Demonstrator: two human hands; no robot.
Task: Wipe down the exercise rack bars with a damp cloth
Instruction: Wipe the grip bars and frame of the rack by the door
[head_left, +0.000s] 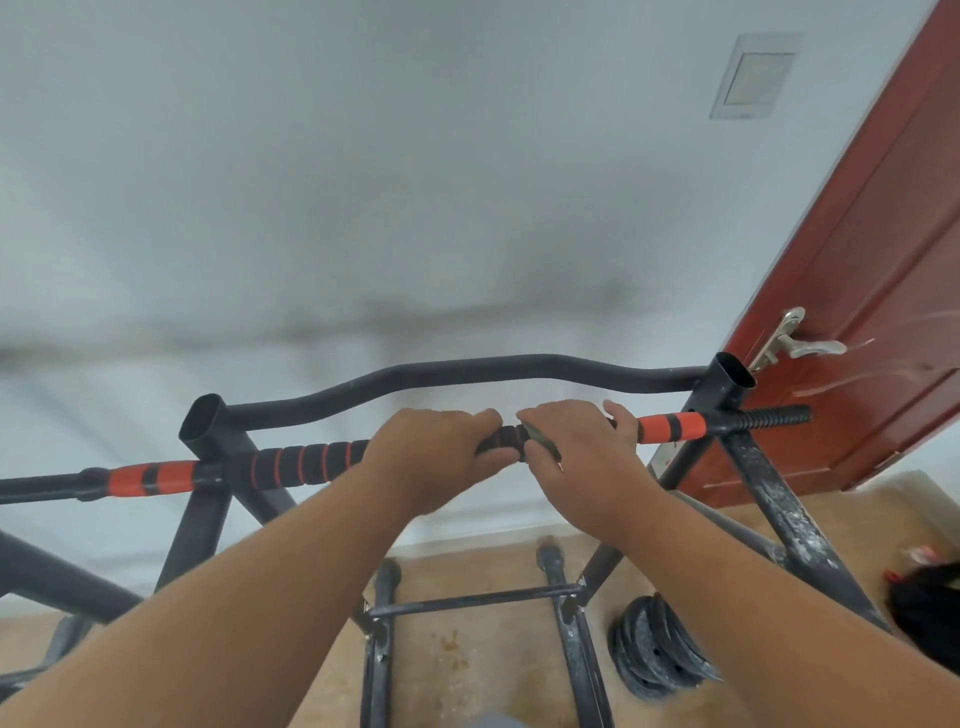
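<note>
The foam-padded bar (311, 462) of the exercise rack (789, 519) is being gripped at mid-span by both hands, set side by side. The left hand (431, 457) is being curled over the padding. The right hand (582, 457) is being closed round the bar with a small dark cloth (540, 441) pinched under the fingers, only its edge showing at 9 o'clock of that hand. Risk noted: the cloth is bunched small, so ribbed foam grooves may be skipped. The dusty uprights and the curved upper bar (467, 369) at 12 o'clock look unwiped.
</note>
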